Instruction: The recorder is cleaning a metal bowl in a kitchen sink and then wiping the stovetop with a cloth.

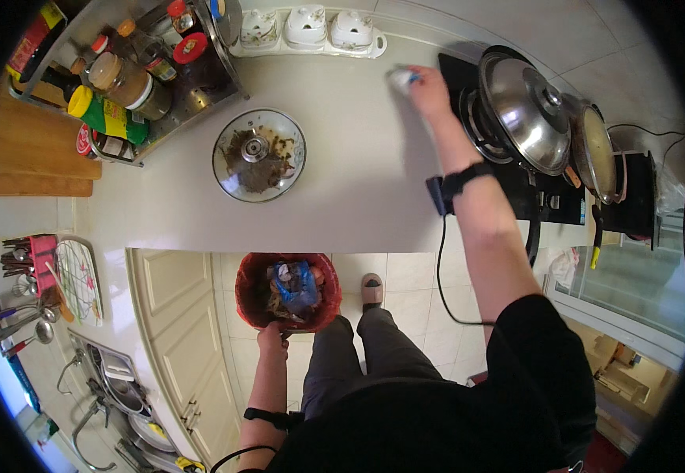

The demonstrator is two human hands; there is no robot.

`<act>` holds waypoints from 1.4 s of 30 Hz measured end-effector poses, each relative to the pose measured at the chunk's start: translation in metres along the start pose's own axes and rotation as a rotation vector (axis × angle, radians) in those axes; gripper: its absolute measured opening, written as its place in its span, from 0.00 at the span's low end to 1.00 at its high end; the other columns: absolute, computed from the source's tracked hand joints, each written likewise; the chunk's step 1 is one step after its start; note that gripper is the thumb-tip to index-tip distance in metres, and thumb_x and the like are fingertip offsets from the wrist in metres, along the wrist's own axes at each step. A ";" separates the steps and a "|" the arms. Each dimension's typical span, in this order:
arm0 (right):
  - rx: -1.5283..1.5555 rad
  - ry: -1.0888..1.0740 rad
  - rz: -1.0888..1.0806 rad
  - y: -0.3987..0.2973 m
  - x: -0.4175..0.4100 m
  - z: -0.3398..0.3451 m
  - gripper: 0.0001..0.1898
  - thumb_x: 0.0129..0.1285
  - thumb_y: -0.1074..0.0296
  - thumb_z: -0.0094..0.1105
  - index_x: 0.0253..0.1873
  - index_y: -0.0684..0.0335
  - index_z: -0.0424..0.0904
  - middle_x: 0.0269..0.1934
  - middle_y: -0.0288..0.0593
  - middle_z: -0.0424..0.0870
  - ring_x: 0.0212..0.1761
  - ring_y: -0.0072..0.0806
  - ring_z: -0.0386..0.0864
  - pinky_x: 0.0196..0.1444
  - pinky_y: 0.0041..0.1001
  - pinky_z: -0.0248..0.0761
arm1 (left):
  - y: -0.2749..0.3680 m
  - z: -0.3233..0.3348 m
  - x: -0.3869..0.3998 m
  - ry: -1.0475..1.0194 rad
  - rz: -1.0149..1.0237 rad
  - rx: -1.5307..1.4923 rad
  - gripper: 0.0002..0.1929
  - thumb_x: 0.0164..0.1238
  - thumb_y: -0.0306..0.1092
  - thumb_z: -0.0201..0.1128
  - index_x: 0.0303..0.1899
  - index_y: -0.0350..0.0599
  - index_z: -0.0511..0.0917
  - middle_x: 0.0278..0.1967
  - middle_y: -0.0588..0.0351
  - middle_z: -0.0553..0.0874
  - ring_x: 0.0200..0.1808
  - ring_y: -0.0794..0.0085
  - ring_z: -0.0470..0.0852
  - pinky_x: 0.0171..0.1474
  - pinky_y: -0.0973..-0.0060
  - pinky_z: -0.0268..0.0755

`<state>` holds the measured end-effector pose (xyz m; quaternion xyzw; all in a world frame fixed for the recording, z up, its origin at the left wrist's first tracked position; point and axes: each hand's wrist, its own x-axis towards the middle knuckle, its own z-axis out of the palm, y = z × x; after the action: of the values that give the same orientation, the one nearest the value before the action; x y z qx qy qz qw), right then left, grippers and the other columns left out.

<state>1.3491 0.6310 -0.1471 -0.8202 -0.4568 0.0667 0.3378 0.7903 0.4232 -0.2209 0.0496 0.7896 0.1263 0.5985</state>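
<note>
My left hand (272, 338) grips the near rim of a red trash bin (244, 295) below the counter's front edge. Inside the bin lie a blue plastic bag (296, 285) and mixed food scraps. At the far right of the pale countertop (342, 171), beside the stove, my right hand (428, 90) is closed on a small white and blue item (402, 77), perhaps a crumpled cloth or tissue; it is blurred. A glass-lidded dish (259, 155) with dark food under the lid stands left of centre on the counter.
A black gas stove (561, 204) carries a wok with a domed steel lid (525, 118) and a second pan (596, 154). A metal rack of bottles and jars (200, 100) stands back left. Three white lidded pots (307, 28) line the wall. A sink (123, 384) is lower left.
</note>
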 end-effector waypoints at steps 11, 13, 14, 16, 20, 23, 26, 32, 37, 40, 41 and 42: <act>-0.116 -0.086 -0.529 -0.081 -0.220 0.044 0.19 0.57 0.73 0.51 0.55 0.58 0.75 0.52 0.46 0.77 0.58 0.42 0.72 0.58 0.40 0.68 | -0.012 0.031 -0.014 -0.094 -0.019 0.165 0.08 0.60 0.28 0.52 0.40 0.38 0.74 0.30 0.49 0.83 0.18 0.76 0.75 0.12 0.83 0.49; 0.000 -0.338 -0.410 -0.105 -0.296 0.028 0.20 0.56 0.74 0.51 0.54 0.49 0.79 0.51 0.40 0.79 0.58 0.42 0.72 0.62 0.41 0.65 | -0.013 0.033 -0.016 -0.116 -0.036 0.176 0.08 0.60 0.28 0.52 0.40 0.38 0.73 0.30 0.49 0.83 0.18 0.75 0.75 0.11 0.83 0.48; 0.141 -0.479 -0.487 -0.113 -0.308 0.014 0.19 0.54 0.76 0.52 0.51 0.53 0.80 0.52 0.43 0.79 0.58 0.43 0.73 0.63 0.41 0.65 | -0.015 0.030 -0.016 -0.128 -0.056 0.177 0.08 0.60 0.28 0.52 0.41 0.39 0.73 0.31 0.50 0.83 0.18 0.75 0.75 0.11 0.83 0.48; 0.185 -0.372 -0.528 -0.097 -0.287 0.014 0.19 0.53 0.78 0.53 0.50 0.56 0.80 0.51 0.45 0.79 0.56 0.43 0.73 0.62 0.41 0.66 | -0.021 0.030 -0.012 -0.161 -0.053 0.157 0.09 0.61 0.29 0.52 0.41 0.39 0.73 0.31 0.50 0.83 0.19 0.75 0.75 0.12 0.83 0.48; 0.072 0.140 -0.339 -0.057 -0.148 0.003 0.17 0.53 0.80 0.50 0.49 0.65 0.77 0.49 0.53 0.78 0.53 0.52 0.73 0.60 0.44 0.64 | -0.026 0.032 -0.012 -0.177 -0.081 0.201 0.09 0.61 0.29 0.53 0.42 0.40 0.73 0.30 0.51 0.82 0.20 0.74 0.77 0.12 0.83 0.49; -0.224 0.371 -0.144 -0.005 -0.097 0.021 0.15 0.56 0.78 0.47 0.48 0.63 0.78 0.50 0.54 0.77 0.54 0.52 0.72 0.59 0.43 0.65 | -0.029 0.050 -0.025 -0.177 -0.033 0.229 0.08 0.59 0.28 0.54 0.40 0.39 0.74 0.29 0.51 0.82 0.21 0.73 0.78 0.13 0.83 0.49; 0.089 0.053 -0.200 -0.045 -0.185 0.057 0.19 0.56 0.75 0.50 0.54 0.60 0.76 0.53 0.51 0.76 0.59 0.44 0.71 0.61 0.38 0.64 | -0.030 0.052 -0.027 -0.125 -0.031 0.255 0.08 0.58 0.27 0.55 0.39 0.39 0.75 0.28 0.52 0.82 0.21 0.73 0.79 0.13 0.83 0.49; 0.388 -0.230 -0.253 -0.057 -0.356 -0.028 0.16 0.61 0.71 0.52 0.54 0.60 0.77 0.55 0.45 0.77 0.62 0.42 0.70 0.66 0.39 0.60 | -0.038 0.067 -0.036 -0.189 -0.010 0.314 0.08 0.56 0.26 0.56 0.38 0.36 0.75 0.30 0.49 0.82 0.20 0.73 0.79 0.11 0.84 0.48; 0.083 0.595 -0.009 0.062 -0.248 -0.147 0.18 0.72 0.64 0.41 0.58 0.68 0.71 0.57 0.54 0.73 0.61 0.39 0.69 0.64 0.33 0.60 | -0.061 0.073 -0.040 -0.163 -0.024 0.372 0.08 0.57 0.27 0.56 0.39 0.38 0.74 0.30 0.51 0.80 0.21 0.73 0.79 0.12 0.83 0.48; 0.321 0.442 0.248 0.190 -0.228 -0.167 0.14 0.70 0.69 0.44 0.54 0.64 0.76 0.57 0.46 0.74 0.67 0.29 0.64 0.68 0.30 0.57 | -0.081 0.113 -0.067 -0.186 0.010 0.395 0.09 0.57 0.27 0.56 0.39 0.37 0.73 0.30 0.51 0.80 0.21 0.72 0.79 0.12 0.84 0.47; 0.836 0.439 0.261 0.146 -0.229 -0.137 0.13 0.69 0.69 0.46 0.53 0.64 0.76 0.57 0.46 0.74 0.67 0.30 0.64 0.68 0.30 0.57 | -0.089 0.111 -0.069 -0.146 0.015 0.374 0.09 0.57 0.27 0.56 0.39 0.37 0.73 0.30 0.51 0.80 0.21 0.72 0.79 0.12 0.84 0.47; 0.867 0.433 0.316 0.125 -0.249 -0.112 0.13 0.68 0.70 0.46 0.52 0.65 0.76 0.55 0.46 0.75 0.66 0.32 0.65 0.66 0.30 0.58 | -0.099 0.117 -0.073 -0.155 0.024 0.353 0.08 0.57 0.28 0.56 0.38 0.37 0.74 0.29 0.51 0.80 0.20 0.73 0.76 0.13 0.82 0.52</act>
<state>1.3412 0.3331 -0.1879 -0.6589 -0.1770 0.1290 0.7196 0.9302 0.3276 -0.2078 0.1726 0.7504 -0.0114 0.6380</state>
